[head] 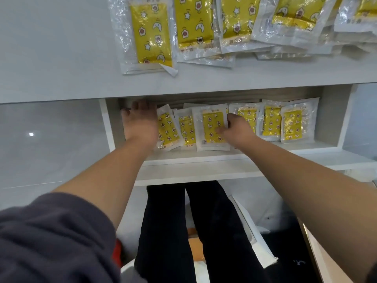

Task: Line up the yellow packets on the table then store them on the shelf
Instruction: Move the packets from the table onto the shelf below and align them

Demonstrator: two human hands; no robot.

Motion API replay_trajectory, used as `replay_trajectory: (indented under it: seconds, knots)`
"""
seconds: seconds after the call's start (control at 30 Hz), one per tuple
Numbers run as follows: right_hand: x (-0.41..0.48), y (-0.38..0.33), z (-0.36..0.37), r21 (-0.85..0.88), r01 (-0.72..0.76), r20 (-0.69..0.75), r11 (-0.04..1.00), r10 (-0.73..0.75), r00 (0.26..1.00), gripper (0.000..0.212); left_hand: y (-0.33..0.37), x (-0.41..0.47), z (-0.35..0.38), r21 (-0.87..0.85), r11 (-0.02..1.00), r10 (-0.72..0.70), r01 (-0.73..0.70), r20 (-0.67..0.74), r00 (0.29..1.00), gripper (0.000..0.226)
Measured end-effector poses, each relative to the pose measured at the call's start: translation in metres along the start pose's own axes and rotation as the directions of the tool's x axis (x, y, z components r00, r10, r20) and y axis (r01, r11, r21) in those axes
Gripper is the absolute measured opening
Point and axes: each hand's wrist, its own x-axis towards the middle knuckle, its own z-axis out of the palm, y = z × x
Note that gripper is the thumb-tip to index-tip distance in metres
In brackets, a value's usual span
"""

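Several yellow packets in clear wrappers lie on the white table top (61, 58), the leftmost one (150, 35) flat and apart, the others (265, 23) overlapping toward the right. Below, on the shelf (193, 158), a row of packets stands side by side. My right hand (234, 129) grips the right edge of the middle packet (211, 127). My left hand (140, 121) rests open at the row's left end, its side against the tilted leftmost shelf packet (168, 129). More packets (289, 124) fill the shelf to the right.
The shelf is a recess under the table, with white side walls (107, 123) and a grey right wall (328, 117). My dark-trousered legs (183, 231) are below. The floor holds white sheets (261, 252) and an orange object (194, 248).
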Motion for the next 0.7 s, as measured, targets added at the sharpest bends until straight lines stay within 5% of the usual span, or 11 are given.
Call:
replay_trajectory:
  seconds: [0.2,0.3,0.43,0.5,0.7]
  knots:
    - [0.000,0.030,-0.023,0.040,-0.079,-0.065,0.996,0.082,0.995,0.018,0.012,0.010,-0.002,-0.020,0.994,0.103,-0.104,-0.026,0.994,0.028]
    - [0.005,0.039,-0.027,-0.027,-0.122,-0.096,0.992,0.119,0.988,0.030,0.018,0.012,-0.001,-0.137,0.982,0.133,-0.130,0.016,0.991,0.036]
    - [0.003,0.036,-0.026,-0.177,-0.173,-0.159,0.969,0.146,0.976,0.015,0.027,-0.002,-0.014,-0.214,0.976,0.054,-0.046,0.034,0.998,0.053]
    - [-0.007,0.027,-0.030,-0.205,-0.205,-0.168,0.957,0.172,0.971,0.035,0.030,-0.018,-0.025,-0.257,0.963,0.088,-0.084,0.005,0.996,0.045]
    - [-0.064,-0.016,-0.049,-0.135,-0.049,-0.146,0.990,0.029,0.989,0.036,0.025,-0.080,-0.091,-0.610,0.780,0.116,-0.140,-0.078,0.990,0.021]
